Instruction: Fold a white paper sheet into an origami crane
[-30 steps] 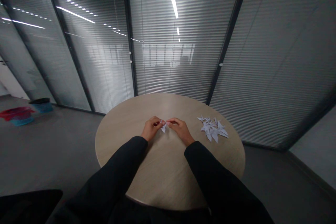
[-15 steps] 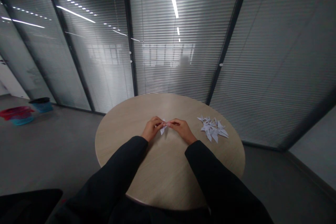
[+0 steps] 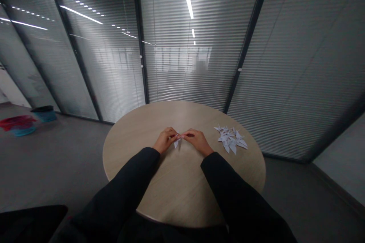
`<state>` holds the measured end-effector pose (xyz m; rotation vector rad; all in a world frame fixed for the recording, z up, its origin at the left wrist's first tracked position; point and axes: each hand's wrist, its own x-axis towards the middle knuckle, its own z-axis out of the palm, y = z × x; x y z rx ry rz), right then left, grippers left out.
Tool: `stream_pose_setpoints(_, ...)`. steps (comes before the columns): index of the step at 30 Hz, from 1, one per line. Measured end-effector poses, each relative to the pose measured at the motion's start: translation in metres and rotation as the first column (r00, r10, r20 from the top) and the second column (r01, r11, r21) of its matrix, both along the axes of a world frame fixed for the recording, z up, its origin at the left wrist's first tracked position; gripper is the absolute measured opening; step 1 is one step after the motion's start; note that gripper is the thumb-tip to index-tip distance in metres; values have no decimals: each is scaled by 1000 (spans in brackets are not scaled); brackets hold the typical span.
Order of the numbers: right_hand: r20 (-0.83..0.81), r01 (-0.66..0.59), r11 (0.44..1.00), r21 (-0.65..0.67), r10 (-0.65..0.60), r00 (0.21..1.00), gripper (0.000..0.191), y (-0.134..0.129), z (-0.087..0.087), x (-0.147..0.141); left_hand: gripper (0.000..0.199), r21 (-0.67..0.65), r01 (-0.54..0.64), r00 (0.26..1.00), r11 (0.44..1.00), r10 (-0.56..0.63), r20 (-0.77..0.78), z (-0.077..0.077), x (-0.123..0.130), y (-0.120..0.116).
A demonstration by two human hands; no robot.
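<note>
On round wooden table [image 3: 179, 193], left hand [image 3: 164, 140], right hand [image 3: 197, 141] pinch folded paper [image 3: 177, 142].

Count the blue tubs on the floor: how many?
2. One blue tub, heaped with red material, sits on the floor at far left; the other blue tub, black-topped, stands just beyond it by the glass wall. Others could lie out of view.

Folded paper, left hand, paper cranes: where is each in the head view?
Folded paper [image 3: 177, 143]: head view, point on the tip showing below the hands.
Left hand [image 3: 164, 141]: head view, point on the back of the hand.
Paper cranes [image 3: 230, 140]: head view, point on the middle of the pile.
</note>
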<state>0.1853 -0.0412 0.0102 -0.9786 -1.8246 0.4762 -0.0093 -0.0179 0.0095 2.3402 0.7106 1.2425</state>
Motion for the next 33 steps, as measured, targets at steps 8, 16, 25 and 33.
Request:
stream_pose_setpoints(8,-153,-13,995,-95,-2,988,28,1,-1,-5,30,-145,-12,991,989,31,134,0,3,2)
stream_pose_setpoints(16,-136,-35,987,-154,14,991,30,-3,-1,-11,31,-199,-30,979,979,69,192,3,3,2)
stream_pose_setpoints(25,-158,20,995,-102,-36,987,29,-3,-4,-13,25,-84,-76,987,994,87,137,1,3,0)
stream_pose_setpoints(33,-3,106,992,75,-106,994,16,-3,-4,-13,23,-70,-116,990,991,121,73,0,4,-1)
